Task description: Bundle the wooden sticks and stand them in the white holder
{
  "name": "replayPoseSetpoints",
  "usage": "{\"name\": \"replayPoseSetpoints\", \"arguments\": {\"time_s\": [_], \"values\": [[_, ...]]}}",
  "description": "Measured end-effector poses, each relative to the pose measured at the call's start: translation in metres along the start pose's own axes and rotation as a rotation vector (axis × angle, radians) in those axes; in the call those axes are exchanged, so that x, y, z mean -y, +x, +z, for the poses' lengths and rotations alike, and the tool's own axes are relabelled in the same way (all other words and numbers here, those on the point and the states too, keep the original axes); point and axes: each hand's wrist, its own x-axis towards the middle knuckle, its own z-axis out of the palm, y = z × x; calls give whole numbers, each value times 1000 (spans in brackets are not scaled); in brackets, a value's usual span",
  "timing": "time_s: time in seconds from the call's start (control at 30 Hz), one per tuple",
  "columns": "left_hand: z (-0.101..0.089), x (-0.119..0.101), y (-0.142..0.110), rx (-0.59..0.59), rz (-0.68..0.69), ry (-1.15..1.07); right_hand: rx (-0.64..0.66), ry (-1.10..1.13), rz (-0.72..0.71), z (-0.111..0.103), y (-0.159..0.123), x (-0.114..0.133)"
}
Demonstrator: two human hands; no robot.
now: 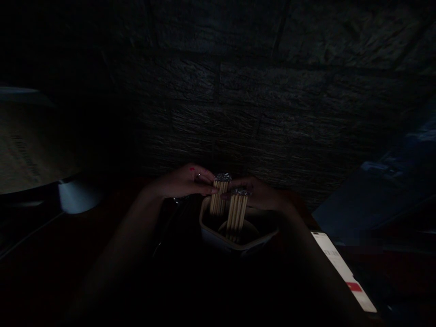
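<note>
The scene is very dark. My left hand [189, 179], with a red mark on its back, pinches the foil-topped end of a bundle of wooden sticks [220, 200] between thumb and fingers. From the other side, my right hand [260, 193] closes its fingertips on the same bundle; part of it is hidden. A second foil-topped bundle of sticks [237, 213] stands just in front of my right hand, tilted slightly. Both bundles have their lower ends inside an angular tub [254, 245] with a pale rim.
A lit phone [344, 272] lies to the right of my right forearm. A brown printed bag [27, 150] and a white cup-like object [76, 197] are at the left. Behind the tub rises a rough block wall [238, 91]. A bluish panel [371, 181] leans at the right.
</note>
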Motion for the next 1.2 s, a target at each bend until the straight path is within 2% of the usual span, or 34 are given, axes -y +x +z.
{"name": "replayPoseSetpoints", "arguments": {"time_s": [0.63,0.87,1.2], "values": [[12,1,6,-88,43,-26,3,18,33,2,-2,7],[11,2,6,-81,71,57,6,28,57,2,-1,2],[10,2,6,-36,85,15,27,22,33,0,-2,2]]}}
